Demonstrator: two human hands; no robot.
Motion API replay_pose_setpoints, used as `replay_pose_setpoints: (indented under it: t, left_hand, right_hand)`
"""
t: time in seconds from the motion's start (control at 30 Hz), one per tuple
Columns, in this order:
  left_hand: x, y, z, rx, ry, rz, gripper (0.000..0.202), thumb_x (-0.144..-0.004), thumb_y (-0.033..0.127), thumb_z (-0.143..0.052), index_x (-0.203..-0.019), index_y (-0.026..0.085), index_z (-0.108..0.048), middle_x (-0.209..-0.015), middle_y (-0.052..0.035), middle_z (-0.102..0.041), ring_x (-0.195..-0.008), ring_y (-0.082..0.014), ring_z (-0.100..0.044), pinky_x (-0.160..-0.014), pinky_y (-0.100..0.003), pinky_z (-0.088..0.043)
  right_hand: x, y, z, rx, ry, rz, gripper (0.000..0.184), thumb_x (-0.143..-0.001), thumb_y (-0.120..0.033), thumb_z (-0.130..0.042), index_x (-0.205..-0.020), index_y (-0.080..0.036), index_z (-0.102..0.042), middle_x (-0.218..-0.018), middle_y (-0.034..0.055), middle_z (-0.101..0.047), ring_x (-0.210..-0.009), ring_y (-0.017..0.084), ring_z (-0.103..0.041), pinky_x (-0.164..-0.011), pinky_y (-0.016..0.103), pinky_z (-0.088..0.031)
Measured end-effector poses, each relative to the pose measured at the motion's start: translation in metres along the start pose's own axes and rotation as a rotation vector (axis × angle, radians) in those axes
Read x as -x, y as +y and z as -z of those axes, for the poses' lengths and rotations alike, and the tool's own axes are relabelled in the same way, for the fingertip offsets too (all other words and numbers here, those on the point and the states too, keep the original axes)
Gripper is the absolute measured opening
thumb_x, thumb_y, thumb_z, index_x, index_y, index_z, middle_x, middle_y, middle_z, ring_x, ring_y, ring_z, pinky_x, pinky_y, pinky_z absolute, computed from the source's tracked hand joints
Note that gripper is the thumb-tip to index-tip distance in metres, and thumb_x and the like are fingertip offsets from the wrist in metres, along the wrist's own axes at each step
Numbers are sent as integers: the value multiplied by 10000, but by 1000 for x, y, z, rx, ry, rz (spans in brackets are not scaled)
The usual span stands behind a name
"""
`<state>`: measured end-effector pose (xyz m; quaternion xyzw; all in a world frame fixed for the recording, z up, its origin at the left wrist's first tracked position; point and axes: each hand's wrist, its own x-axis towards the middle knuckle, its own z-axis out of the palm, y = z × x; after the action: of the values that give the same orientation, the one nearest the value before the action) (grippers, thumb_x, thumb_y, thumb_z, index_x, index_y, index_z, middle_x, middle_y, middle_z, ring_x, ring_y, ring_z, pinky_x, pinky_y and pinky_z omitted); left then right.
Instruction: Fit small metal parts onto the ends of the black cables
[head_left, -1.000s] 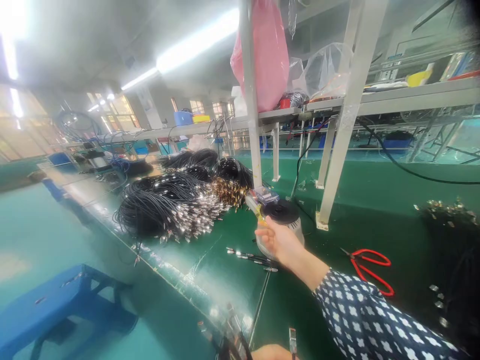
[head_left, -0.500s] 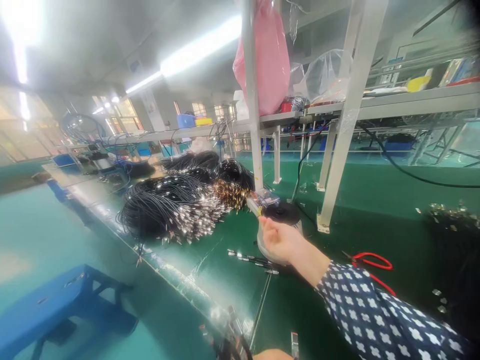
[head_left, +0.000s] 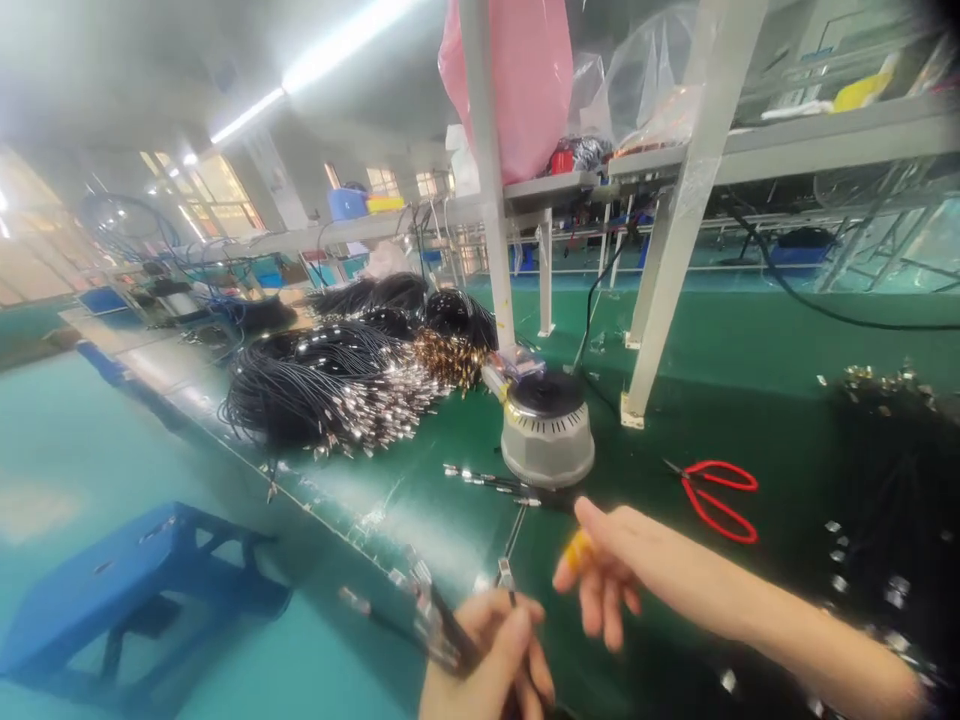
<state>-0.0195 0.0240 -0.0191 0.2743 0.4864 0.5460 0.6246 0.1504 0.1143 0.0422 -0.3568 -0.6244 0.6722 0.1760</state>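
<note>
My left hand (head_left: 495, 650) is closed at the bottom middle around several black cables (head_left: 457, 635) with metal connector ends. One connector (head_left: 505, 572) sticks up past its fingertips. To the right, my right hand (head_left: 604, 570) hangs over the green bench, slightly blurred, its fingers apart and nothing gripped. Something yellow, like a wrap or piece of tape, is on one finger. Beyond it stands a round grey machine with a black top (head_left: 547, 430), like a tape dispenser. A few short cables (head_left: 487, 482) lie in front of that machine.
Red-handled scissors (head_left: 720, 495) rest on the bench (head_left: 405, 510) at right. Large bundles of black cables (head_left: 322, 390) lie at left, and more dark cables (head_left: 885, 480) at far right. White shelf posts (head_left: 667, 250) rise behind. A blue stool (head_left: 135, 600) stands lower left.
My right hand has come back from the round machine toward me and lower, near my left hand. My left hand has risen further into view with the cables. The view has shifted.
</note>
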Motion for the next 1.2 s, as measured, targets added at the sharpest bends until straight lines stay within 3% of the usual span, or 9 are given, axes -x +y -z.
replay_pose_setpoints:
  t: [0.1, 0.23, 0.5, 0.63, 0.73, 0.8, 0.97, 1.07, 1.2]
  left_hand:
    - [3, 8, -11, -106, -3, -75, 366, -745, 468, -729, -881, 136, -656, -544, 7, -636, -268, -47, -471, -301, -130, -257]
    - [11, 18, -25, -257, -16, -106, 256, -767, 323, -700, -927, 130, -648, -575, 16, -630, -279, -41, -471, -318, -132, -289]
    - [25, 17, -30, -377, 24, -97, 234, -775, 349, -695, -713, 146, -596, -525, 18, -595, -284, -37, -425, -327, -154, -227]
    - [27, 10, -26, -231, 39, -67, 269, -763, 379, -722, -746, 147, -587, -519, 25, -596, -273, -8, -373, -331, -144, -190]
    - [26, 6, -23, -144, 75, -69, 264, -773, 372, -719, -761, 146, -583, -529, 26, -598, -266, 0, -368, -331, -140, -186]
    - [25, 5, -22, -133, 73, -69, 257, -782, 364, -714, -765, 145, -582, -531, 25, -598, -271, -6, -384, -331, -139, -190]
    - [29, 8, -25, -139, 48, -71, 265, -821, 360, -676, -957, 151, -586, -567, 14, -633, -298, -27, -439, -355, -147, -264]
    - [33, 10, -27, -115, 39, -90, 353, -879, 380, -593, -1159, 192, -486, -588, 21, -650, -308, -56, -476, -373, -164, -329]
    - [36, 11, -28, -158, -6, -48, 339, -889, 360, -579, -1164, 205, -455, -591, 22, -659, -301, -72, -505, -341, -148, -337]
  right_hand:
    - [21, 10, -2, 114, -55, -89, 805, -900, -733, -226, -784, -103, -715, -597, 89, -693, -438, 123, -601, -479, 197, -352]
    - [30, -3, -6, 206, -123, -126, 752, -900, -728, -259, -749, -131, -690, -581, 66, -682, -442, 133, -599, -547, 226, -451]
    - [37, -14, -14, 399, -112, -81, 687, -936, -657, -282, -610, -164, -633, -534, 58, -662, -464, 155, -617, -475, 215, -452]
    - [30, 15, -18, 135, 84, -53, 566, -934, -637, -332, -976, -159, -633, -602, 29, -688, -452, 144, -610, -464, 222, -436]
    - [26, 37, -33, -140, 334, 69, 411, -869, -501, -563, -1135, -188, -557, -855, 43, -733, -720, 166, -689, -590, 229, -474]
    - [27, 45, -46, -262, 426, 102, 434, -750, -386, -713, -1111, -204, -554, -952, 47, -727, -867, 188, -683, -666, 243, -486]
    - [27, 48, -54, -271, 599, 147, 229, -703, -257, -746, -845, -210, -572, -699, -13, -687, -655, 152, -636, -602, 245, -467]
    - [27, 47, -43, -288, 569, 174, 222, -719, -246, -750, -851, -213, -574, -731, -20, -682, -685, 138, -629, -628, 235, -471]
    - [28, 41, -37, -347, 402, 194, 243, -730, -212, -758, -881, -214, -567, -757, -30, -666, -720, 126, -622, -670, 226, -475]
